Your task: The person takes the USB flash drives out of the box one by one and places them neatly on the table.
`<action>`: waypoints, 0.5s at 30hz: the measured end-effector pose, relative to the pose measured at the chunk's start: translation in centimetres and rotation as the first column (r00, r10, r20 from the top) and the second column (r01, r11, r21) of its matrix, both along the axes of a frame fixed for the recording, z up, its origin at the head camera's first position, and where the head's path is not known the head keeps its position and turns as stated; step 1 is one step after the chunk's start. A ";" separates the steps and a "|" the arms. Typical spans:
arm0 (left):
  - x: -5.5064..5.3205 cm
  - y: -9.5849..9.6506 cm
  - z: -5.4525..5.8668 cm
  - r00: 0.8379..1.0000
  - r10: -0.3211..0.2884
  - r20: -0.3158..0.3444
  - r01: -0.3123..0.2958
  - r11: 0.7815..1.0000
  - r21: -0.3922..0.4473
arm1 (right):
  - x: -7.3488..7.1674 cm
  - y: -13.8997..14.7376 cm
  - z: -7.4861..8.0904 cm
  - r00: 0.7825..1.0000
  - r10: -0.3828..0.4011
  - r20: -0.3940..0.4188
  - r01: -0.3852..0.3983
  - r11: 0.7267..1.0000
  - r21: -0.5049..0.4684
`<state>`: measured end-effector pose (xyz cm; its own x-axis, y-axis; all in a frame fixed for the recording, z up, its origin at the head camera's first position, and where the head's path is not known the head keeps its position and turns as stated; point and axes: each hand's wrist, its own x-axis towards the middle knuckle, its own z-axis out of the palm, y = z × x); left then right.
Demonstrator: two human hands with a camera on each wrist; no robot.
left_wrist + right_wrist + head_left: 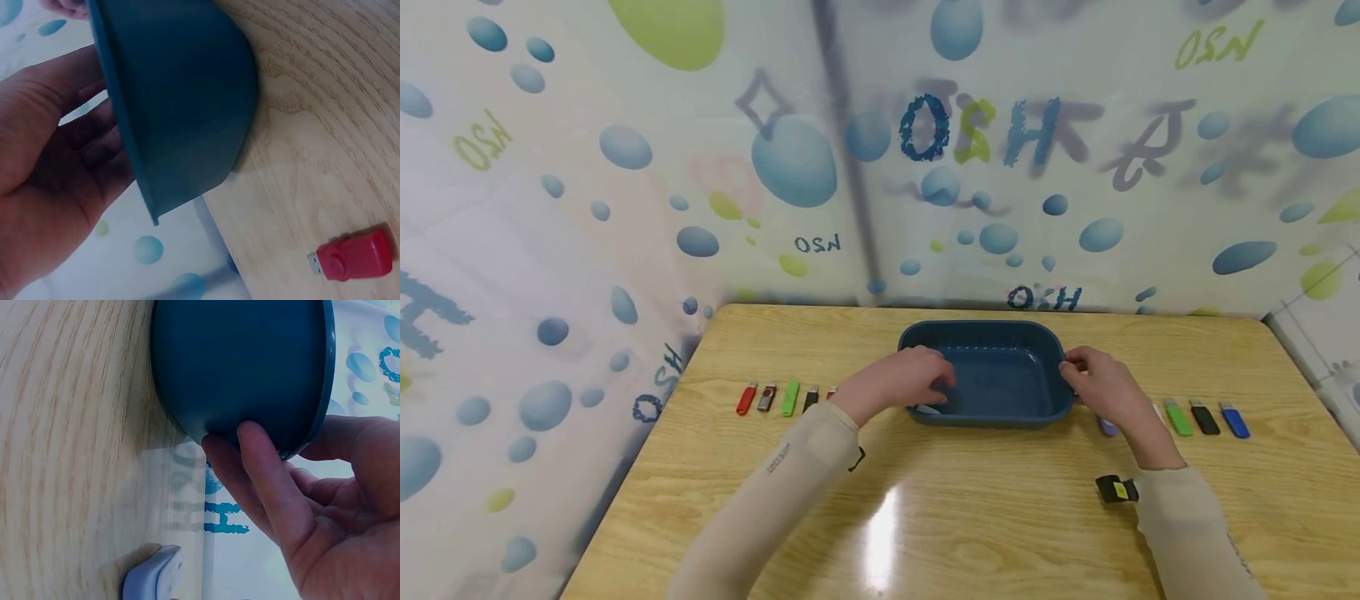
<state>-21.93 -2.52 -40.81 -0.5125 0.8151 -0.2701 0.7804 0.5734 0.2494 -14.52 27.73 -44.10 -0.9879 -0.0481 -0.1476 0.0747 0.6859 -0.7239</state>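
Observation:
A dark blue plastic bin (1000,383) stands on the wooden table. My left hand (910,379) reaches over its left side, fingers loosely bent inside; the left wrist view shows the hand (56,137) behind the rim. Below those fingers, a small whitish object (928,409) lies in the bin, too indistinct to name. My right hand (1097,379) grips the bin's right end by the rim. In the right wrist view, two fingers (269,481) press the outer wall while the thumb goes over the rim.
Left of the bin, several USB sticks lie in a row, among them a red one (747,398) and a green one (790,398). To the right lie a purple (1108,428), a green (1178,417), a black (1205,417) and a blue USB stick (1235,420).

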 end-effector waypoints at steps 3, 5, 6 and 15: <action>-0.3 0.4 -0.5 1.000 -0.002 0.000 0.002 0.999 -0.035 | 0.0 0.0 0.0 1.000 -0.001 0.000 0.001 1.000 -0.005; -0.4 0.6 -0.8 1.000 -0.001 0.005 0.001 0.999 -0.051 | 0.0 -0.1 0.0 1.000 -0.002 -0.001 0.002 1.000 -0.006; -0.4 0.7 -0.9 1.000 0.002 0.005 -0.002 0.998 -0.062 | 0.0 -0.1 0.0 1.000 -0.002 -0.001 0.002 1.000 -0.006; -0.4 1.1 -1.4 0.999 -0.034 -0.001 0.033 0.982 -0.185 | -0.1 0.0 -0.1 1.000 -0.003 -0.003 0.003 1.000 0.004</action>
<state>-22.29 -1.47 -42.17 -0.4875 0.7679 -0.4155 0.8006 0.5830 0.1382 -14.66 27.75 -44.23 -0.9884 -0.0448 -0.1451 0.0747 0.6885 -0.7214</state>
